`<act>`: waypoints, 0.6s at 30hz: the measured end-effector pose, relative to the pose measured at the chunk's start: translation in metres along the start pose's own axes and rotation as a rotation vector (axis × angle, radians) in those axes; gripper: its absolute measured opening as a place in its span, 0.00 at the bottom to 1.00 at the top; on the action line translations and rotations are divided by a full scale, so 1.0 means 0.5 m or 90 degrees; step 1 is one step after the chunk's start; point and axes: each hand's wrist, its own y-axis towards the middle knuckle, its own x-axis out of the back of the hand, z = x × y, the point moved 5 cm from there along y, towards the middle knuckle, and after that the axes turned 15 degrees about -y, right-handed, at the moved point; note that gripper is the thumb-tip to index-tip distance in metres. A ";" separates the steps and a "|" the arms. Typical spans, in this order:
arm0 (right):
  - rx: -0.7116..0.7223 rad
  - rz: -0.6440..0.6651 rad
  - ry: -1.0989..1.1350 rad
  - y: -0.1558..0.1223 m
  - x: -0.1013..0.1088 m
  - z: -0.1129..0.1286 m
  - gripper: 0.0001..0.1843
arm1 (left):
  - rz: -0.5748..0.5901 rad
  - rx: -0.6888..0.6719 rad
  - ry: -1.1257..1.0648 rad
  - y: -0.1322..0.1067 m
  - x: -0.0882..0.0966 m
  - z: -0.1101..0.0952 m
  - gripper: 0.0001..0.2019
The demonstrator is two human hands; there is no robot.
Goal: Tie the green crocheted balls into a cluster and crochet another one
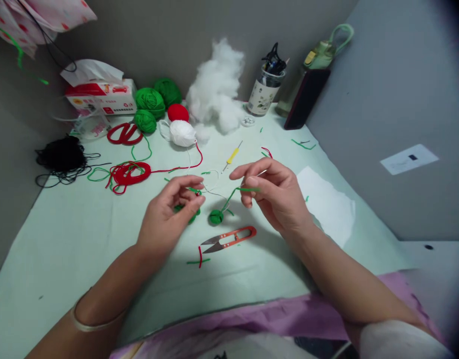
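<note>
My left hand (169,207) is closed around a small green yarn piece (193,215), mostly hidden by the fingers, with a bit of red showing near the fingertips. My right hand (276,192) pinches with thumb and forefinger; a green yarn strand (231,198) runs from there down to a small green ball-shaped piece (216,217). A thin pale line, perhaps a needle or thread, shows by the right fingertips. Just below both hands lie orange-handled thread snips (229,239), blades pointing left. Beyond the hands lies a yellow-handled crochet hook (233,155).
Green yarn balls (150,102), a white yarn ball (182,133), red scissors (124,133) and red yarn (130,173) lie left. White stuffing (218,87), a jar of pens (265,92), a phone (307,98) and a bottle (291,92) stand at the back. White paper (329,207) lies right.
</note>
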 end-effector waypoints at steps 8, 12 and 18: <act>-0.055 0.077 0.001 0.000 -0.008 -0.022 0.10 | -0.010 -0.035 0.193 0.033 0.060 -0.018 0.08; -0.097 0.089 -0.038 0.003 -0.010 -0.046 0.13 | 0.038 -0.066 0.272 0.033 0.056 -0.012 0.11; -0.130 0.081 -0.104 0.008 -0.007 -0.073 0.16 | 0.163 -0.074 0.296 0.028 0.053 -0.020 0.06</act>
